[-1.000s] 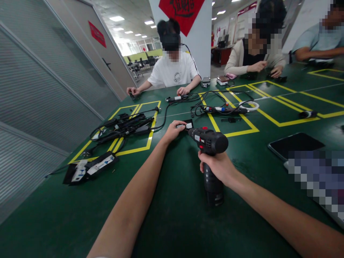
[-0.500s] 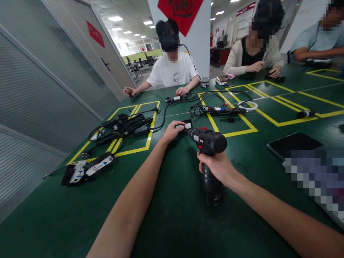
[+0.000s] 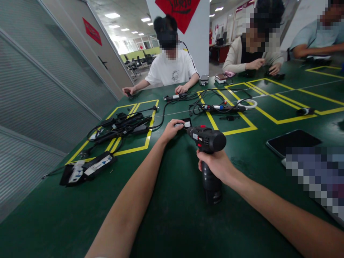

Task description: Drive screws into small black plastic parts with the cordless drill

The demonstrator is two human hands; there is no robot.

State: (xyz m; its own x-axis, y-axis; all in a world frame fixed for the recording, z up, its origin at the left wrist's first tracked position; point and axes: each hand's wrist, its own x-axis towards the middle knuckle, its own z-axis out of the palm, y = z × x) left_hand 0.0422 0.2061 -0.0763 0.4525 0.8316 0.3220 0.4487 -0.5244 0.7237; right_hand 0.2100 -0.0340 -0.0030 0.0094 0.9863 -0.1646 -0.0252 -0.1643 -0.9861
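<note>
My right hand [image 3: 216, 164] is wrapped round the handle of a black cordless drill [image 3: 208, 139] with red buttons. Its battery base points down toward the green table, and the chuck faces away from me to the left. My left hand [image 3: 171, 130] is closed on a small flat black-and-white part [image 3: 187, 124] lying on the table. The drill's tip is right at this part, beside my left fingertips. Whether the bit touches it, I cannot tell.
Left lie tangled black cables and adapters [image 3: 129, 125] and a black piece with white strips [image 3: 99, 165]. Beyond my hands are a corded screwdriver-like tool [image 3: 223, 108] and a white ring [image 3: 251, 104]. A phone [image 3: 294, 141] lies right. Several people sit across the table.
The view has shifted slightly. Both hands, the drill and the black-and-white part keep nearly the same positions relative to each other.
</note>
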